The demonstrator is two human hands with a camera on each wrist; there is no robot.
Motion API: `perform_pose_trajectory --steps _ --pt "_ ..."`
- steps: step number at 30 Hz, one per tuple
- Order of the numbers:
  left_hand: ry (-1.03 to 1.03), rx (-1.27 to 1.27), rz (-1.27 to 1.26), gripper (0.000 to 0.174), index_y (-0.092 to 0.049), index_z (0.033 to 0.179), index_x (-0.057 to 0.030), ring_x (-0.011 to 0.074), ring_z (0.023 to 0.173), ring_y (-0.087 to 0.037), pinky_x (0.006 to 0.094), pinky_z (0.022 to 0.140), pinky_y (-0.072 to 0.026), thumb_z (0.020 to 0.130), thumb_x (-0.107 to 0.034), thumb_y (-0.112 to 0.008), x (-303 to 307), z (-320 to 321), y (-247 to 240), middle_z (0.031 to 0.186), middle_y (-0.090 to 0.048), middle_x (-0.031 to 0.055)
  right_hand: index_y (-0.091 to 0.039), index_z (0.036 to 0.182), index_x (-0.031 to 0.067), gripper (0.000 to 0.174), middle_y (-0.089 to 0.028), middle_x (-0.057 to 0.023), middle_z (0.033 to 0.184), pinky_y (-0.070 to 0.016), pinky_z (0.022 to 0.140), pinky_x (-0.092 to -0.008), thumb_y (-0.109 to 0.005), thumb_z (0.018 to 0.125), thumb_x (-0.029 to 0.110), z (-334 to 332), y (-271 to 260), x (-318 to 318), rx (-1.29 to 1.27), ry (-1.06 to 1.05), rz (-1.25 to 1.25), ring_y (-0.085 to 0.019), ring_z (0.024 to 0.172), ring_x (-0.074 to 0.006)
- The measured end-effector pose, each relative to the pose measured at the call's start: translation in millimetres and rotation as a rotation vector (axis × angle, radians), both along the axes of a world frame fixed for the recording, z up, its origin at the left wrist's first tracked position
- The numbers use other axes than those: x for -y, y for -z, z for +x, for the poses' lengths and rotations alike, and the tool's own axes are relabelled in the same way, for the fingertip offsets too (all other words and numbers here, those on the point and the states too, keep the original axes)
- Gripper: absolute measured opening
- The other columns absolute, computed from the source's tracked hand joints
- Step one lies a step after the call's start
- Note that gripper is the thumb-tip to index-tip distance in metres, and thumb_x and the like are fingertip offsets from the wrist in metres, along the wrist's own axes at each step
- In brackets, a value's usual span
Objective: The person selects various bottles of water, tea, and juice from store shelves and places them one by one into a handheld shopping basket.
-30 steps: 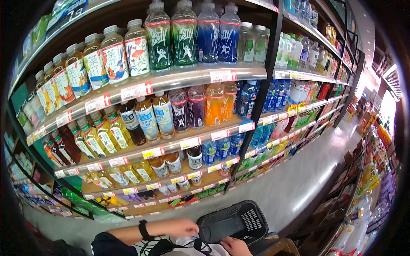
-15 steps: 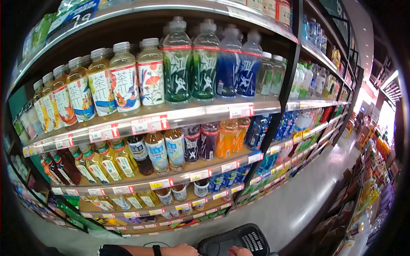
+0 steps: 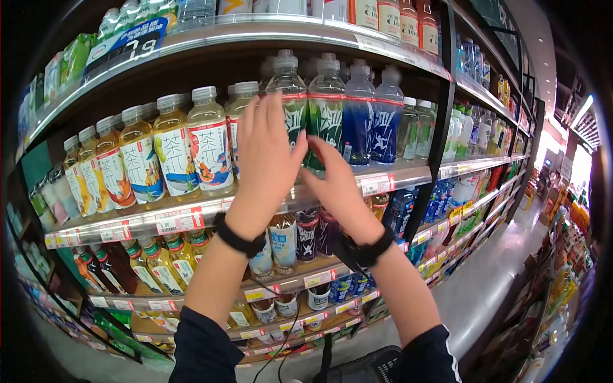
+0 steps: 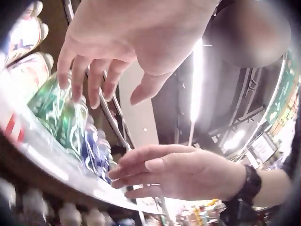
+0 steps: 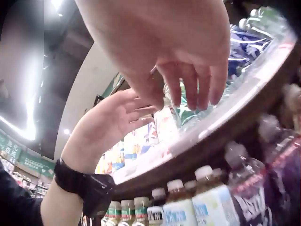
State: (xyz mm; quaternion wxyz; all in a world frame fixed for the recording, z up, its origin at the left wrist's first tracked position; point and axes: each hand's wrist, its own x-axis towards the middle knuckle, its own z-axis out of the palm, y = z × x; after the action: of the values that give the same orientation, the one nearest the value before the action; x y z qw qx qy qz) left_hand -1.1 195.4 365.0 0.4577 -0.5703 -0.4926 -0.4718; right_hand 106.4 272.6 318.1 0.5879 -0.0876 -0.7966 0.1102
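Both hands are raised in front of a shelf of drinks. My left hand (image 3: 268,156), fingers straight and pointing up, overlaps the left green-labelled bottle (image 3: 287,83) and partly hides a tea bottle beside it. My right hand (image 3: 335,185) is lower and to the right, its fingers lightly bent before the second green-labelled bottle (image 3: 327,118). Nothing shows in either palm. In the left wrist view, the left hand (image 4: 127,42) reaches over the green bottles (image 4: 61,117), with the right hand (image 4: 188,174) below it. Two blue-labelled bottles (image 3: 361,127) stand to their right.
A row of tea bottles (image 3: 172,150) lines the same shelf on the left. Under the shelf's metal edge (image 3: 159,220), purple drinks (image 3: 307,236) and other bottles fill the tier below. A black basket (image 3: 367,367) is at the bottom, with a dark cable near it.
Both hands have risen from over the black basket to the green-labelled bottles on the upper shelf. The head view has shifted, showing more of the shelf above and less of the basket.
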Motion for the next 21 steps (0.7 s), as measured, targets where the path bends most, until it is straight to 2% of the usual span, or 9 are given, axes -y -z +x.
perform_pose_trajectory --steps 2,5,7,10,14,15,18,19,21 --pt "-0.132 -0.030 0.081 0.060 -0.040 0.122 0.0054 0.0391 0.116 -0.038 0.0458 0.102 -0.0249 0.074 -0.022 -0.064 -20 -8 -19 0.116 -0.050 0.0205 -0.038 0.121 -0.0094 0.057 -0.048 -0.0284 0.113 -0.0398 0.090 -0.0393 -0.063 0.073 0.010 -28 -12 -6 -0.074 0.092 -0.018 -0.048 0.106 -0.0399" --pt "-0.241 -0.044 0.030 0.069 -0.037 0.122 0.0094 0.0418 0.117 -0.036 0.0484 0.103 -0.0210 0.072 -0.028 -0.066 -39 -19 -31 0.115 -0.050 0.0234 -0.030 0.125 -0.0094 0.066 -0.049 -0.0270 0.108 -0.0456 0.078 -0.0400 -0.064 0.072 0.009 -42 -18 0 -0.020 0.245 -0.047 -0.053 0.096 -0.0397" --pt "-0.263 -0.020 0.001 0.073 -0.037 0.122 0.0103 0.0421 0.117 -0.036 0.0496 0.104 -0.0188 0.070 -0.032 -0.068 -44 -18 -36 0.113 -0.050 0.0251 -0.026 0.128 -0.0081 0.071 -0.051 -0.0252 0.105 -0.0487 0.067 -0.0396 -0.064 0.071 0.010 -49 -24 5 0.016 0.310 -0.092 -0.057 0.088 -0.0378" --pt "-0.256 -0.002 0.017 0.078 -0.038 0.121 0.0105 0.0426 0.117 -0.035 0.0511 0.105 -0.0156 0.066 -0.035 -0.071 -51 -21 -40 0.110 -0.050 0.0263 -0.025 0.128 -0.0074 0.073 -0.052 -0.0250 0.103 -0.0491 0.065 -0.0390 -0.065 0.070 0.012 -57 -25 1 0.012 0.345 -0.194 -0.058 0.086 -0.0371" --pt "-0.219 0.007 0.069 0.079 -0.039 0.120 0.0095 0.0393 0.117 -0.035 0.0504 0.106 -0.0140 0.063 -0.033 -0.074 -45 -12 -40 0.111 -0.049 0.0243 -0.032 0.123 -0.0062 0.064 -0.057 -0.0258 0.101 -0.0475 0.067 -0.0406 -0.061 0.077 0.026 -57 -24 -4 -0.089 0.281 -0.212 -0.059 0.085 -0.0383" --pt "-0.205 0.008 0.087 0.079 -0.040 0.120 0.0091 0.0384 0.117 -0.036 0.0502 0.107 -0.0137 0.062 -0.033 -0.074 -41 -8 -39 0.111 -0.049 0.0238 -0.032 0.123 -0.0068 0.063 -0.058 -0.0249 0.099 -0.0474 0.067 -0.0388 -0.062 0.078 0.026 -56 -23 -6 -0.131 0.248 -0.157 -0.060 0.086 -0.0362" --pt "-0.086 0.005 0.122 0.079 -0.040 0.120 0.0077 0.0362 0.116 -0.036 0.0500 0.107 -0.0130 0.060 -0.030 -0.075 -24 7 -38 0.113 -0.047 0.0222 -0.027 0.126 -0.0061 0.071 -0.049 -0.0270 0.111 -0.0458 0.076 -0.0423 -0.065 0.073 0.023 -48 -23 -5 -0.137 0.168 -0.226 -0.054 0.095 -0.0403" --pt "-0.050 -0.009 0.137 0.077 -0.041 0.121 0.0029 0.0353 0.115 -0.038 0.0483 0.105 -0.0200 0.058 -0.025 -0.076 -18 11 -35 0.115 -0.044 0.0193 -0.028 0.126 -0.0055 0.071 -0.049 -0.0253 0.111 -0.0455 0.077 -0.0404 -0.065 0.074 0.024 -46 -21 -5 -0.187 0.066 -0.236 -0.054 0.096 -0.0380" --pt "0.059 0.019 0.154 0.076 -0.041 0.121 -0.0001 0.0346 0.113 -0.039 0.0468 0.100 -0.0264 0.058 -0.022 -0.076 -10 23 -25 0.116 -0.043 0.0176 -0.029 0.126 -0.0043 0.070 -0.050 -0.0219 0.112 -0.0449 0.080 -0.0367 -0.066 0.075 0.027 -41 -13 -6 -0.286 -0.137 -0.256 -0.054 0.100 -0.0334"
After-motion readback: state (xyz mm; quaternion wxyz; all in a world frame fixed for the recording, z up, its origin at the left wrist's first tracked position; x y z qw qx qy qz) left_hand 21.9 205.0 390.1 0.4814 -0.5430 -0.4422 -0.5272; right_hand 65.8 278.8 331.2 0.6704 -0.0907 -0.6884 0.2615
